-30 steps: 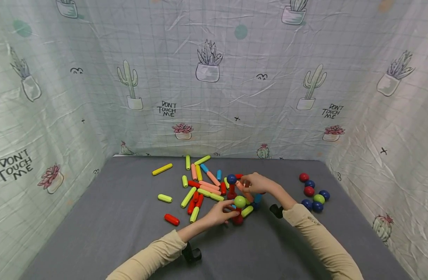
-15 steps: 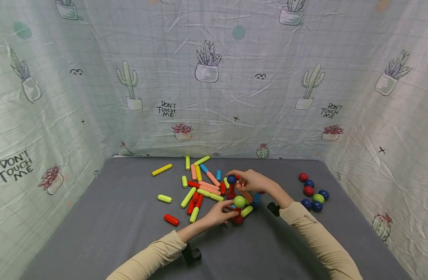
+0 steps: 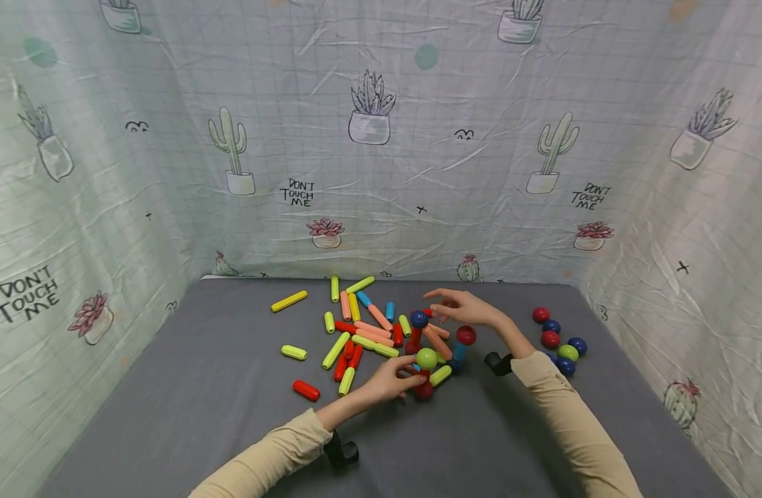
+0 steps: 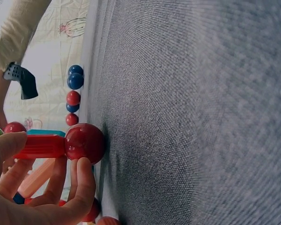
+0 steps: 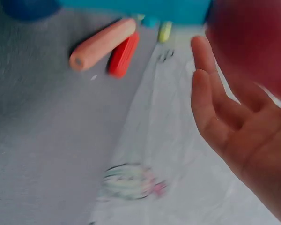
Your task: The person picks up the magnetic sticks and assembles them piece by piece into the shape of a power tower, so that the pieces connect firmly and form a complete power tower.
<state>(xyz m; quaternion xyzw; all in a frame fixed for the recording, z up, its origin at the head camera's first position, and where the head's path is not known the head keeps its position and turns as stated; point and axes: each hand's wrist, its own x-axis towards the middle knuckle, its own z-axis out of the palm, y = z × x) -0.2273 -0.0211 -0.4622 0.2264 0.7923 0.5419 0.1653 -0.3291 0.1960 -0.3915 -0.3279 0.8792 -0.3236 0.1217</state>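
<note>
My left hand [image 3: 387,382] pinches a red rod [image 4: 44,146] that stands upright, a red ball [image 4: 84,143] at its foot and a green ball [image 3: 426,358] on top. Just behind it, another red rod [image 3: 415,337] carries a blue ball [image 3: 419,319]. To the right, a light-blue rod [image 3: 459,352] rises from a blue ball [image 3: 455,367] and bears a red ball [image 3: 466,335]. Salmon rods [image 3: 439,344] lie or lean between these posts. My right hand [image 3: 468,306] hovers behind the red-topped post, fingers extended and holding nothing; in the right wrist view that ball partly covers it.
Loose rods in yellow-green [image 3: 336,351], red [image 3: 306,391], salmon and yellow [image 3: 288,301] are scattered left and behind. Several red, blue and green balls [image 3: 567,353] lie at the right of the grey table [image 3: 231,415]. A printed curtain [image 3: 418,173] surrounds its back and sides.
My right hand has drawn back from the blue-topped post, to the right and away, uncovering the red ball on the light-blue rod. The blue-topped post has shifted slightly right. My left hand stays put.
</note>
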